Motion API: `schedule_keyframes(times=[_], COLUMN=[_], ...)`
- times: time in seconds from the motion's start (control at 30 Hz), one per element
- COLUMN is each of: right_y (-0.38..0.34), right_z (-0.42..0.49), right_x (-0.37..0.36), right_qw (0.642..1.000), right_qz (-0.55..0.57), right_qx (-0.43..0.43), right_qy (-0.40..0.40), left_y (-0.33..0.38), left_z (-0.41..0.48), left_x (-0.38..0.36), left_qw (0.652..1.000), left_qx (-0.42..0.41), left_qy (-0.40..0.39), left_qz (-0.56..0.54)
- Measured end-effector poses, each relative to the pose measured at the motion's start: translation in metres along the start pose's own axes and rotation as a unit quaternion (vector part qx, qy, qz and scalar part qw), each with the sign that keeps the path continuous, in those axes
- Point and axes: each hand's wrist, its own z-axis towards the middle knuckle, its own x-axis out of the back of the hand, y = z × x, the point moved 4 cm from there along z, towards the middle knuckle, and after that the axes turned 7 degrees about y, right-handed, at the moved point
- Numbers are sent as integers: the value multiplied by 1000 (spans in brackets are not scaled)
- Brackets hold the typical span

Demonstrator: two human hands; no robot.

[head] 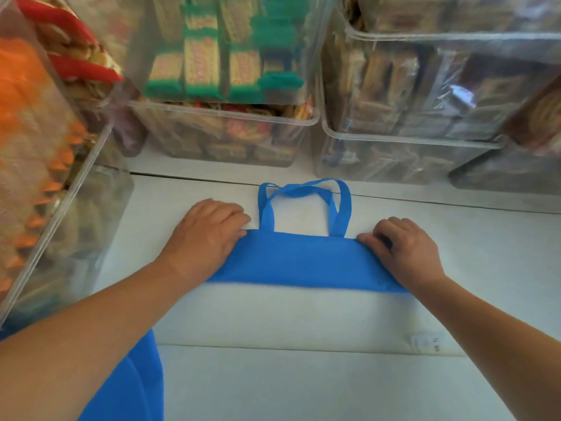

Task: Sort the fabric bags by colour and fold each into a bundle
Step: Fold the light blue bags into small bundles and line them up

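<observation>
A blue fabric bag (303, 259) lies folded into a flat band on the white surface, its two handles (303, 196) pointing away from me. My left hand (209, 235) grips the bag's far left corner with curled fingers. My right hand (403, 247) pinches the far right corner, thumb on top of the fabric. More blue fabric (136, 384) lies at the lower left, partly hidden under my left forearm.
Clear plastic bins of packaged snacks stand along the back (224, 129) (409, 153) and on the left (45, 177). A white fabric piece with a small label (425, 344) lies below the blue bag on the white table (485, 253).
</observation>
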Motion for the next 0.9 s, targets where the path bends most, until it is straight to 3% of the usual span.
schedule_keyframes(times=[0.13, 0.27, 0.37, 0.47, 0.7, 0.9], right_y=[3, -20, -72, -98, -88, -75], right_z=[5, 11, 4, -17, -20, -12], right_x=[-3, 10, 13, -10, -26, -26], right_qw=[999, 991, 993, 976, 977, 979], right_qz=[-19, -131, -106, -103, -98, -41], right_qx=[-17, -21, -45, -66, -68, -30], right_qy=[-27, -7, -40, -182, -177, -199], left_y=[21, 27, 28, 28, 19, 23], left_z=[-27, -24, -23, -24, -22, -44], left_x=[-9, -13, -14, -12, -12, 2], left_qw=[991, 976, 977, 974, 979, 996], left_qx=[20, 37, 43, 51, 55, 76], left_qy=[-132, -204, -194, -209, -197, -40], left_qz=[7, 68, 79, 72, 10, 25])
